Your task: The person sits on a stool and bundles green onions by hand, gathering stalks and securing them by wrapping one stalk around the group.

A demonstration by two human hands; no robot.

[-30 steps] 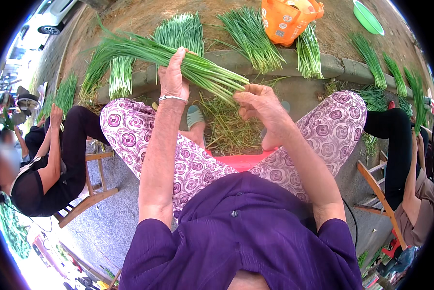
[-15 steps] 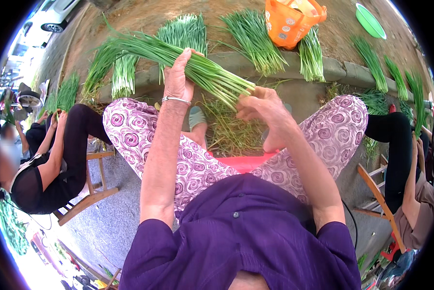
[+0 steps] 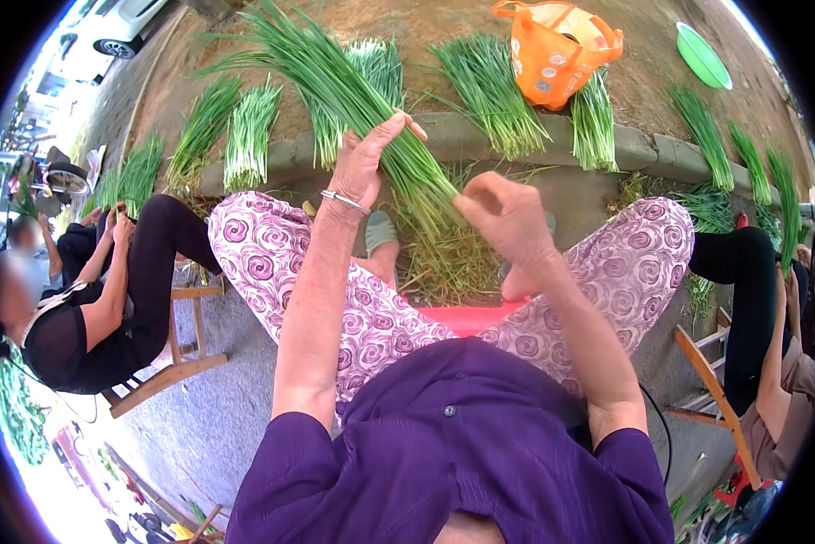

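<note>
My left hand [image 3: 362, 170], with a bracelet at its wrist, is closed round a thick bunch of garlic chives [image 3: 335, 86]. The bunch slants, green leaf tips up to the left and pale stem ends down to the right. At those stem ends my right hand [image 3: 509, 218] is curled, thumb and fingers pinched on the chives; the exact stems between them are too blurred to make out. Below the bunch, between my feet, lies a heap of yellowish-green trimmings [image 3: 453, 263].
Several chive bundles lie along the stone kerb [image 3: 639, 152]. Behind it are an orange bag [image 3: 552, 63] and a green basin [image 3: 703, 56]. A person [image 3: 72, 308] on a wooden chair [image 3: 176, 370] sits at left, another person [image 3: 779, 390] at right. Both hold chives.
The bunch has tilted more steeply, its stem ends turning downward. My left hand has shifted right and slightly down with it. My right hand has moved slightly right, its fingers still at the stem ends.
</note>
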